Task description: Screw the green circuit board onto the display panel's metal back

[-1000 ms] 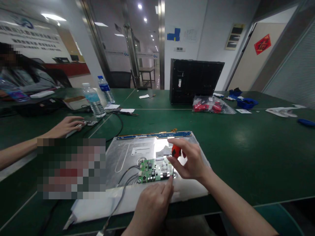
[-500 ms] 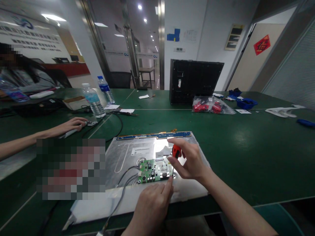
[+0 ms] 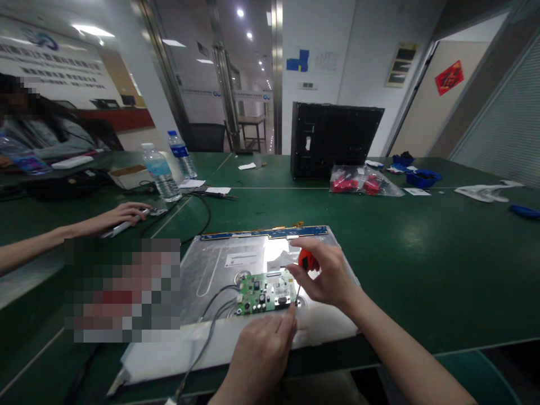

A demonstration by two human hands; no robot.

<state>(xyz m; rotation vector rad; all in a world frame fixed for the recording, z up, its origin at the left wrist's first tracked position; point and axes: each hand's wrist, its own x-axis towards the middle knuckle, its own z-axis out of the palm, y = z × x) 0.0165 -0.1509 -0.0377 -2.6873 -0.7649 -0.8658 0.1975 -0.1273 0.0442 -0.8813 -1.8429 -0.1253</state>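
Observation:
My right hand (image 3: pixel 323 273) is closed around the red-and-black handle of a screwdriver (image 3: pixel 307 260). Its thin shaft slants down to the lower right corner of a green circuit board (image 3: pixel 255 289). At that same corner rests the stretched index fingertip of my left hand (image 3: pixel 265 343), near the screwdriver tip. The other left fingers are curled, and whether they hold anything is hidden. Under the board lies a flat silvery display panel (image 3: pixel 219 247), with a blue strip board (image 3: pixel 253 233) along its far edge. Grey cables (image 3: pixel 213 318) run from the board's left side.
Left of the panel, a co-worker's hand (image 3: pixel 126 214) lies on a white object. Behind it stand two water bottles (image 3: pixel 162 174) (image 3: pixel 182 154). Farther back are a black monitor-like case (image 3: pixel 333 140), a plastic bag with red items (image 3: pixel 363 183) and blue trays (image 3: pixel 423 178).
The screwdriver's handle has tipped slightly to the right in my right hand. My left hand stays in place at the board's corner.

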